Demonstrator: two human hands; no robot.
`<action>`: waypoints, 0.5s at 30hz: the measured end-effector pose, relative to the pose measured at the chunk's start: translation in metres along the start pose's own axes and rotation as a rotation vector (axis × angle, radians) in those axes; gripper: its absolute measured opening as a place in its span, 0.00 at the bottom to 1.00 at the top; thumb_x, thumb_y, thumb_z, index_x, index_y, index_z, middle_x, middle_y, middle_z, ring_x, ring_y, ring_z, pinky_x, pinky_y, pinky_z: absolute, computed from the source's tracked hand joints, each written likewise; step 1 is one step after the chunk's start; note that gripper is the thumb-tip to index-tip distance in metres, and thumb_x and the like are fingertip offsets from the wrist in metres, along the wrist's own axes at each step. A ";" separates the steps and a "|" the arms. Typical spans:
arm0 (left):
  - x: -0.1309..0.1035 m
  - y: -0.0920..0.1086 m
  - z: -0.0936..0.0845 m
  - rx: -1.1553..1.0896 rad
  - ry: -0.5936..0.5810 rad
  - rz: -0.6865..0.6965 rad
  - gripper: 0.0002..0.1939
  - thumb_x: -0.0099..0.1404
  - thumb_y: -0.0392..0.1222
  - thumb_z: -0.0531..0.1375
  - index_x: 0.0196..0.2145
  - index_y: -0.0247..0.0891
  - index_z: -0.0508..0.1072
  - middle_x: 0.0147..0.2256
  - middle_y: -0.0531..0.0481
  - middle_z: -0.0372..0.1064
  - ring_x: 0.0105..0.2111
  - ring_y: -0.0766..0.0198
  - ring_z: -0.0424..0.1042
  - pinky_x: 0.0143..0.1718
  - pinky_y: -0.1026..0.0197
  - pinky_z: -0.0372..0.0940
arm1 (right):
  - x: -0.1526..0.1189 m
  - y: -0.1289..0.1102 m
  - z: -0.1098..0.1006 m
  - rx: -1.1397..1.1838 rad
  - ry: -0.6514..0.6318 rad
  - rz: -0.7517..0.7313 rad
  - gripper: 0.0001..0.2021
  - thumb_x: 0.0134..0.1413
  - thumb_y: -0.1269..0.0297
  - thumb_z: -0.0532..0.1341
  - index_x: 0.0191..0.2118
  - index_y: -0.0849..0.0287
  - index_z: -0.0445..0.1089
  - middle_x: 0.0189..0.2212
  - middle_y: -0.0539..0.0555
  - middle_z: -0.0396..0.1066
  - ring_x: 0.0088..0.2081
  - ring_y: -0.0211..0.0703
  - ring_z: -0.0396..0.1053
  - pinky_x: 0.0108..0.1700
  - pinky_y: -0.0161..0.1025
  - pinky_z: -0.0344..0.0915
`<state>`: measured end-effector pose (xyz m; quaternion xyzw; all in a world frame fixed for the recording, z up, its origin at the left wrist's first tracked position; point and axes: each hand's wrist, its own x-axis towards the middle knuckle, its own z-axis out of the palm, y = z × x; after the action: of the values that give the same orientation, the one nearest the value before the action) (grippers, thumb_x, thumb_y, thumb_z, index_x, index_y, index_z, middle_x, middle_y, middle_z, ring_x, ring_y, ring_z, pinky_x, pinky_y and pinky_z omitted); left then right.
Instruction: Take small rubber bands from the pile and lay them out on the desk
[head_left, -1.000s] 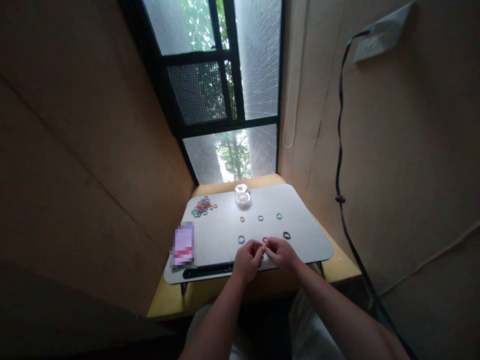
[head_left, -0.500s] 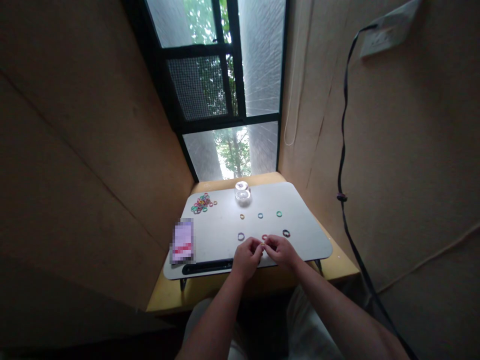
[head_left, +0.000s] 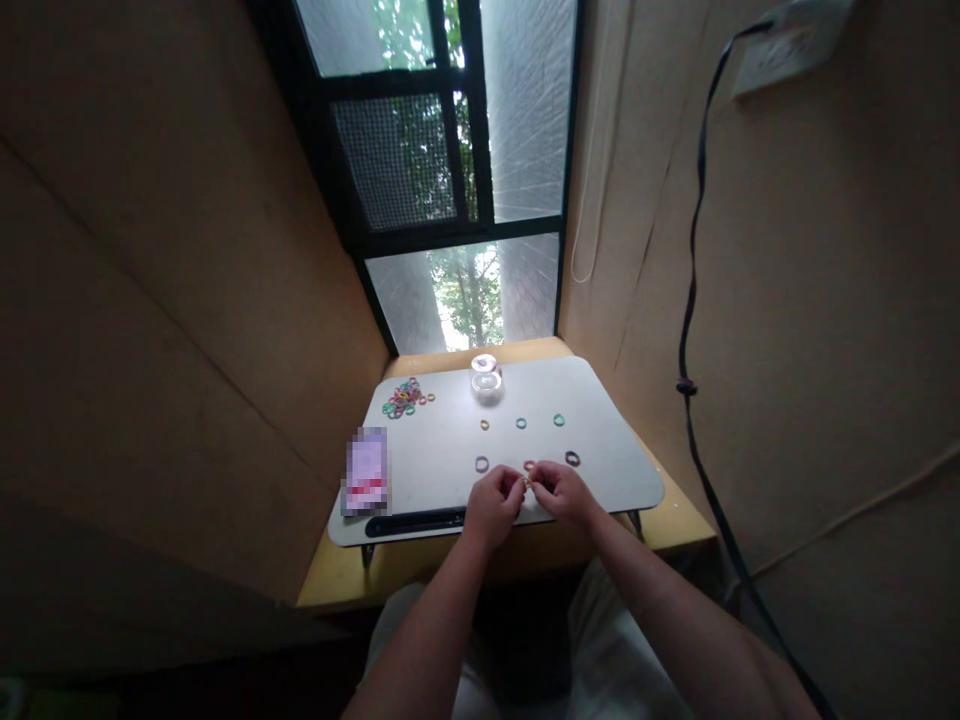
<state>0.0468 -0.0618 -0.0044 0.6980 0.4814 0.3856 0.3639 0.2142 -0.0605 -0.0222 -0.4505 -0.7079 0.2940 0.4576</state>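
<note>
Over the near edge of the white lap table (head_left: pixel 435 470), my left hand (head_left: pixel 493 503) and my right hand (head_left: pixel 565 494) meet fingertip to fingertip. Both pinch a small yellowish hair tie (head_left: pixel 527 484), mostly covered by the fingers. Just beyond them lies a red hair tie (head_left: pixel 529 465), partly hidden by my right hand. A purple hair tie (head_left: pixel 482 464) is to its left, and a dark one (head_left: pixel 572 458) to its right. Farther back, an orange hair tie (head_left: pixel 484 425), a blue one (head_left: pixel 521 423) and a green one (head_left: pixel 559 420) form a row.
A heap of colourful hair ties (head_left: pixel 405 398) sits at the back left. Clear round containers (head_left: pixel 486 380) stand at the back middle. A blurred purple item (head_left: pixel 366 470) lies at the left, near the black slot (head_left: pixel 416 522). A black cable (head_left: pixel 686 300) hangs on the right wall.
The view has tilted slightly, so the table appears a little higher. The hands stay together with small finger movements, and slightly more of the yellowish tie shows between them.
</note>
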 end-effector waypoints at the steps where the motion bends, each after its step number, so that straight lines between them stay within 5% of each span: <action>1: 0.000 0.000 0.000 -0.003 -0.001 -0.002 0.12 0.63 0.49 0.57 0.33 0.38 0.72 0.26 0.53 0.72 0.26 0.67 0.70 0.30 0.64 0.61 | 0.000 0.001 0.000 0.009 0.002 0.000 0.04 0.49 0.70 0.57 0.27 0.57 0.68 0.28 0.52 0.74 0.38 0.45 0.74 0.46 0.40 0.67; 15: 0.000 -0.004 0.001 0.037 0.002 0.030 0.13 0.63 0.50 0.56 0.33 0.38 0.74 0.25 0.52 0.72 0.24 0.67 0.67 0.28 0.64 0.59 | 0.000 0.001 0.003 0.010 0.012 0.003 0.08 0.54 0.65 0.59 0.25 0.57 0.67 0.26 0.51 0.72 0.36 0.43 0.73 0.44 0.38 0.67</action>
<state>0.0460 -0.0610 -0.0088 0.7114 0.4782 0.3826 0.3447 0.2123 -0.0602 -0.0241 -0.4513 -0.7030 0.2955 0.4635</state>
